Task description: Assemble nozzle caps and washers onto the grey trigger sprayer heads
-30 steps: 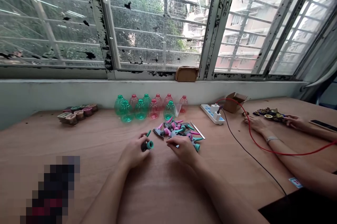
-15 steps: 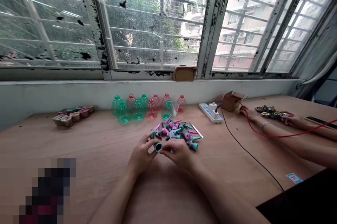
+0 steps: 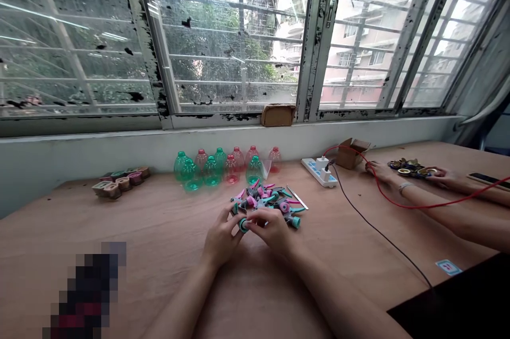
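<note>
My left hand (image 3: 221, 237) is closed around a teal and grey trigger spray head (image 3: 243, 224), its round screw collar turned towards me. At the mouth of that collar, thumb and forefinger of my right hand (image 3: 271, 228) are pinched together. Whatever lies between those fingertips is hidden or too small to name. Just beyond both hands is a loose pile of pink, teal and grey trigger spray heads (image 3: 285, 206). A thin white stick (image 3: 297, 197) lies along the pile's right side.
Green bottles (image 3: 211, 171) and red bottles (image 3: 231, 170) stand behind the pile. Small tubs (image 3: 112, 187) sit at left, a power strip (image 3: 320, 173) and cardboard box (image 3: 350, 153) at right. A black cable (image 3: 370, 223) crosses the table. Another person's hands (image 3: 380, 171) handle small parts (image 3: 410, 168).
My right fingertips have moved onto the collar's opening, which showed more openly before. Both hands still hold their place before the pile. The view has tilted slightly.
</note>
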